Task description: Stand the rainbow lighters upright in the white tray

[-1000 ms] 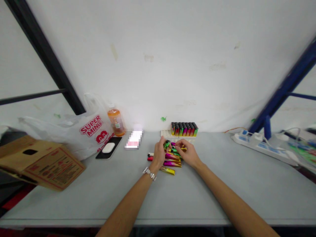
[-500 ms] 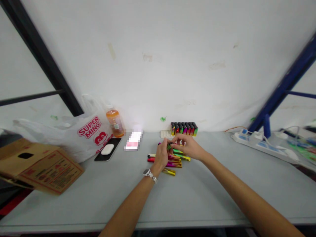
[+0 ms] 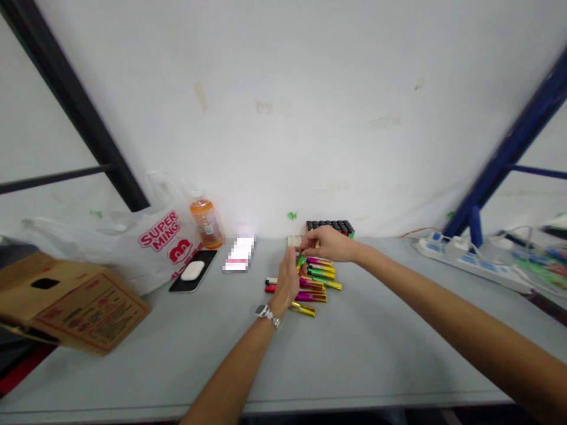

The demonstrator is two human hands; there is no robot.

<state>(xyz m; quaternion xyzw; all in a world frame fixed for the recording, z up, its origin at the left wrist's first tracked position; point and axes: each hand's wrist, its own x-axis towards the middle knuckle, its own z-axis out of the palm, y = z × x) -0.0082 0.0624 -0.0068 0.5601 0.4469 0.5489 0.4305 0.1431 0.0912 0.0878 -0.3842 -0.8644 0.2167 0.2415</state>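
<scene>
Shiny metallic multicoloured lighters (image 3: pixel 319 279): heaped flat on grey table (image 3: pixel 376 348).
Left hand (image 3: pixel 287 284): pinching green lighter (image 3: pixel 301 260) at heap.
Right hand (image 3: pixel 330 243): at wall-side lighter rack (image 3: pixel 340 226), grip unclear.
Progress: rack looks mostly full, ~8 loose.

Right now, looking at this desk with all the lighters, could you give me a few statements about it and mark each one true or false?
1. A watch sits on the left wrist. True.
2. The orange bottle lies on its side. False: it stands upright by the wall, next to the plastic bag.
3. The loose lighters lie flat on the table. True.
4. The right hand rests on the cardboard box. False: it is up by the rack of upright lighters, and the box sits far to the left.
5. The left hand pinches a green lighter in its fingers. True.
</scene>
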